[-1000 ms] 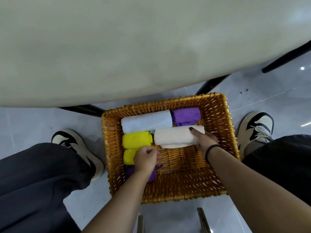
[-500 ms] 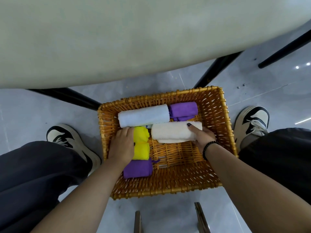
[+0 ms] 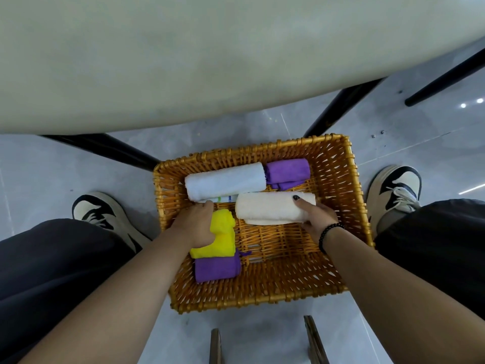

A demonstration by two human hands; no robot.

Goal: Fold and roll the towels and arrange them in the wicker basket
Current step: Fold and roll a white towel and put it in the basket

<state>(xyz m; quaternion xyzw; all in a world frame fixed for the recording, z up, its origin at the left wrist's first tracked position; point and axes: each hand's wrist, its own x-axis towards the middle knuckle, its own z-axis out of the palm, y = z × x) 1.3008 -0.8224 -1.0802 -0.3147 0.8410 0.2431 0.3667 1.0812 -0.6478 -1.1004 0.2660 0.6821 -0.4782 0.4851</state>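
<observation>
Left hand [image 3: 195, 225] pressing yellow towel [image 3: 222, 237], right hand [image 3: 316, 218] gripping cream roll [image 3: 270, 207], wicker basket [image 3: 338, 164], no legible writing

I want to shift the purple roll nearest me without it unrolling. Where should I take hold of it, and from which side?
Probably grip the near purple roll across its middle from above, thumb on the near side and fingers on the far side. It lies flat with its long axis running left to right, and its right end looks loose, so a grip around the middle should keep it wound. The yellow towel crowds its far side.
</observation>
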